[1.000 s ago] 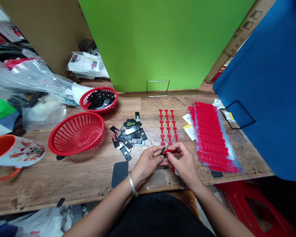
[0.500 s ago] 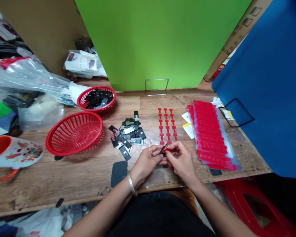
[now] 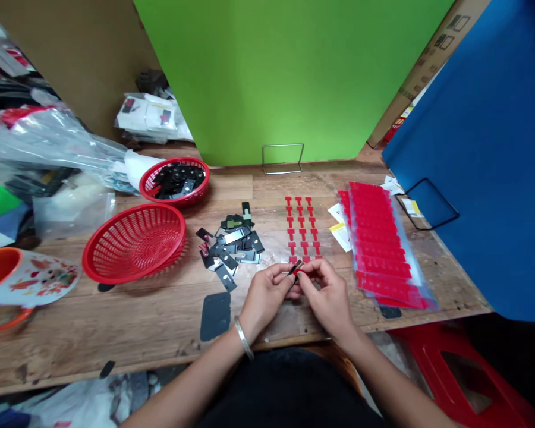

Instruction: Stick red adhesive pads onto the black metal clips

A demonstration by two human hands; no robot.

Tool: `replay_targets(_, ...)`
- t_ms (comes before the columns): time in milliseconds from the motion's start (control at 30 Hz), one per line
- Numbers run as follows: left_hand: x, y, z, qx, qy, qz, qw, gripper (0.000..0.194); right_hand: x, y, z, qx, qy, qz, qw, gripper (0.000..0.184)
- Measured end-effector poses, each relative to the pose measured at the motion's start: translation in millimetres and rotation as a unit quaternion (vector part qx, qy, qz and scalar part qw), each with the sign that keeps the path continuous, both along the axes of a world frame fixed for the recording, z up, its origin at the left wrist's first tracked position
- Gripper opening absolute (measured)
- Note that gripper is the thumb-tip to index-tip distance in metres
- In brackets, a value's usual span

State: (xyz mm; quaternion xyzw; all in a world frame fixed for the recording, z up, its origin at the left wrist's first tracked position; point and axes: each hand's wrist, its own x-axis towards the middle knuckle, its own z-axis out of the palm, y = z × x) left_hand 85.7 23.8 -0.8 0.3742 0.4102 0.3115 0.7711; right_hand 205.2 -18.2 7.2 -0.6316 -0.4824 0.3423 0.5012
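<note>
Near the table's front edge, my left hand (image 3: pixel 270 290) pinches a small black metal plate (image 3: pixel 293 268) between thumb and fingers. My right hand (image 3: pixel 330 292) presses a small red T-shaped sticker (image 3: pixel 298 272) against that plate with thumb and forefinger. The fingertips of both hands meet and partly hide the two pieces. Just beyond my hands, rows of red T-shaped stickers (image 3: pixel 302 222) lie on the tabletop, the nearest ones partly covered by my fingers. Left of them is a loose pile of black metal plates (image 3: pixel 236 238).
A red basket (image 3: pixel 134 244) stands left of the pile, and a smaller red basket (image 3: pixel 204 191) behind it holds black plates. Red sticker sheets (image 3: pixel 378 238) in clear plastic lie at the right. A mug (image 3: pixel 44 279) sits far left. A green panel (image 3: pixel 294 77) closes the back.
The red sticker has come down closer onto the black plate, with less of it showing. My right fingers have shifted slightly left, and both hands stay together in the same place.
</note>
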Motion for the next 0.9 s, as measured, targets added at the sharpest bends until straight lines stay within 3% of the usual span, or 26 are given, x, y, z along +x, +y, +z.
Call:
replay_targets(200,4,-3,8.1,-0.001,0.005,0.027,1.000,0.030,6,2,5.9,0.059,-0.106,-0.045,0.992,0.006)
replay_targets(500,6,-4,15.9,-0.022,-0.003,0.027,0.999,0.031,9,9,4.8,-0.011,0.004,-0.032,0.999,0.009)
replay_targets(900,4,-6,15.7,-0.023,-0.008,0.016,1.000,0.028,5,11,10.1,-0.024,0.008,-0.051,0.998,0.009)
